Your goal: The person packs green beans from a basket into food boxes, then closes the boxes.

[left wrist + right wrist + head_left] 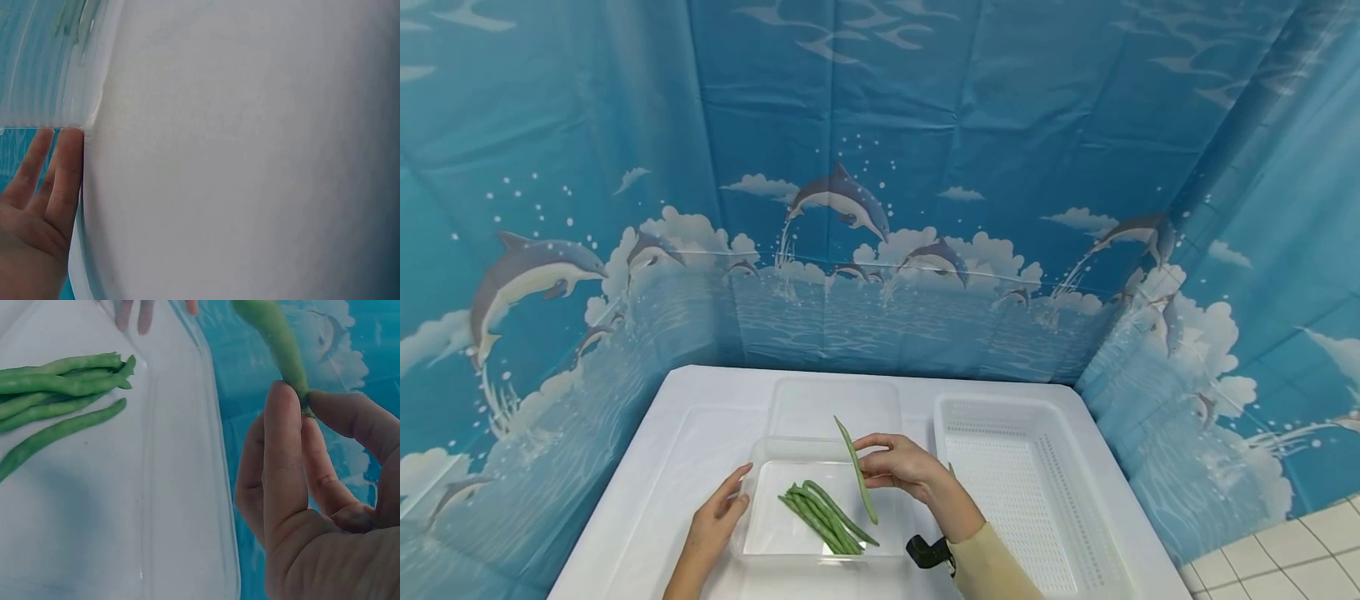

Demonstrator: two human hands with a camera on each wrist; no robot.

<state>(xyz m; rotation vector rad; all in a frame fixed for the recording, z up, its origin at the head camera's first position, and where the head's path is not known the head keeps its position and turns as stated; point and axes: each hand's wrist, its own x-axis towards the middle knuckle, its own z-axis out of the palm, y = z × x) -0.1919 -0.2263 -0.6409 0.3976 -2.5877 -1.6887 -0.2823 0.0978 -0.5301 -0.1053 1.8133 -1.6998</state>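
Note:
In the head view a clear plastic container stands on the white-covered table, with several green beans bunched inside it. My right hand pinches a single green bean over the container's right part. In the right wrist view, thumb and fingertips meet at one end of that held bean. At the container's left side is my left hand, fingers spread and fairly straight. The left wrist view has the left fingertips right at the container's edge.
To the right stands a white perforated basket; a bit of green shows in it beside my right forearm. A flat translucent lid lies behind the container. Blue dolphin-print curtains surround the table, and a black device sits at my right wrist.

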